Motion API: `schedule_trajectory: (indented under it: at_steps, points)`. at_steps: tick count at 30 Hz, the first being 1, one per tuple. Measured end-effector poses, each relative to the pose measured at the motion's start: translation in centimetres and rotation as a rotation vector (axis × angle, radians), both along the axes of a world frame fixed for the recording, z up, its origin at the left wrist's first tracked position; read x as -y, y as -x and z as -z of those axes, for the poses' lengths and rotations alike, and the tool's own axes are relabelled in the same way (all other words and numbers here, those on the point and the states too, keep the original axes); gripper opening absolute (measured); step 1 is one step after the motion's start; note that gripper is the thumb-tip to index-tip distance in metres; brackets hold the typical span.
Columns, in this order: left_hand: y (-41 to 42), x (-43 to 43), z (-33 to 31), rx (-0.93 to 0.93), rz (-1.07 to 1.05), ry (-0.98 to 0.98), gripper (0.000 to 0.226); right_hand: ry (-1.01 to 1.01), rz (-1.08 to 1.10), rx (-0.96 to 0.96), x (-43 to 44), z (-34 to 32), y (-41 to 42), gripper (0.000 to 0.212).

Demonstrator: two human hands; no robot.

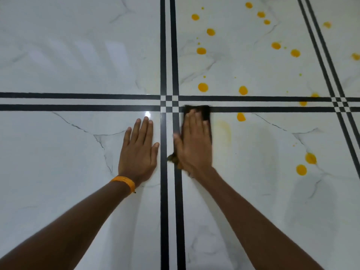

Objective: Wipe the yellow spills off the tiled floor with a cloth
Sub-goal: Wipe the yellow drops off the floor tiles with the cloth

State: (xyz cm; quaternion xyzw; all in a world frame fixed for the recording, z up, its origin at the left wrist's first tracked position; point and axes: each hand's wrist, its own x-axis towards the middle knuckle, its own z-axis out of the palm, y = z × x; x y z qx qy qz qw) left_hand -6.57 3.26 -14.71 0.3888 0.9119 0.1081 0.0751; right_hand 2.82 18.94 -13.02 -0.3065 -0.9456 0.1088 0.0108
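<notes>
A dark cloth [206, 114] lies flat on the white tiled floor [78, 55], just right of the crossing of the black lines. My right hand [194, 141] presses down on the cloth with its fingers stretched out and covers most of it. My left hand [139, 151] rests flat on the floor to the left of the black lines, holding nothing. Several yellow spills [203, 87] dot the tile beyond the cloth. One drop [241, 116] sits just right of the cloth. A faint yellow smear [226, 131] marks the tile beside my right hand.
Two more yellow drops [305, 164] lie on the near right tile. Double black lines [78, 102] cross the floor left to right and front to back, with another pair [321, 55] at the far right. An orange band [124, 182] circles my left wrist.
</notes>
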Motion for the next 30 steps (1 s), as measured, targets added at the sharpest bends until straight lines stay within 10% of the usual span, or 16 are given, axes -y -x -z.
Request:
schedule_trajectory:
  at_steps: [4, 11, 17, 22, 30]
  points:
    - [0.0, 0.5, 0.4, 0.001, 0.014, -0.026, 0.066, 0.063, -0.256, 0.024, 2.2, -0.1, -9.7, 0.07]
    - [0.6, -0.5, 1.0, -0.021, 0.014, -0.056, 0.069, -0.061, 0.287, -0.015, -10.7, -0.2, -2.3, 0.083]
    - [1.6, -6.4, -0.1, 0.008, 0.026, -0.166, 0.067, 0.001, -0.151, 0.006, -3.5, -0.2, -12.7, 0.076]
    - [1.3, -8.5, 1.0, -0.063, 0.061, -0.083, 0.064, -0.087, 0.284, -0.031, -11.7, 0.1, -8.0, 0.078]
    - [1.4, -9.0, 0.9, -0.062, 0.079, -0.08, 0.065, -0.039, -0.191, -0.054, -5.1, -0.2, -13.9, 0.07]
